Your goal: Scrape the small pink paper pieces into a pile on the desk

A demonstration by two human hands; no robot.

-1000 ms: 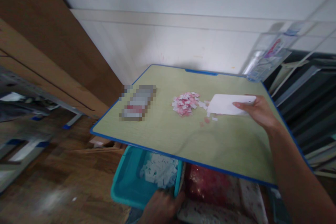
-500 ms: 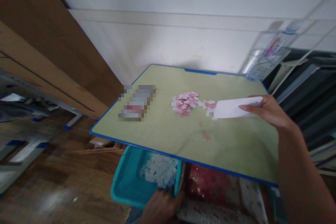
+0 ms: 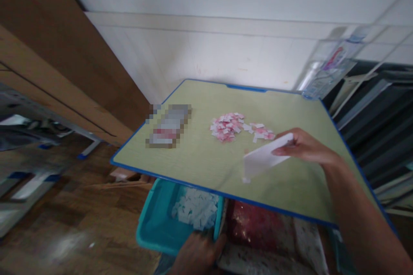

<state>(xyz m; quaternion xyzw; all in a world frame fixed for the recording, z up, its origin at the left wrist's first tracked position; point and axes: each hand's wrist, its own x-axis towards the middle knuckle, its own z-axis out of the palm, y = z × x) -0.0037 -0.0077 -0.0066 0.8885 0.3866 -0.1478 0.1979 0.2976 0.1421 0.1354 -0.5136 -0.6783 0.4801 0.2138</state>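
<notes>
Pinching white flat scraper point(image 3: 264, 159) in right hand point(image 3: 300, 146), tilted, seemingly against paper scrap point(image 3: 246, 180) on green table point(image 3: 187, 159), left of hand. Farther left: heap of pink-and-white paper pieces point(image 3: 226, 127). Touching turquoise basin point(image 3: 153, 225) with left hand point(image 3: 194, 254); cannot tell whether gripping. Could flick scrap off table if swept hard; could tip basin if leaned on.

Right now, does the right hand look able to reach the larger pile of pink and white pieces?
Probably yes. The larger pile lies uncovered, left of the right hand, with a small cluster between them, though this hand holds a white card.
</notes>
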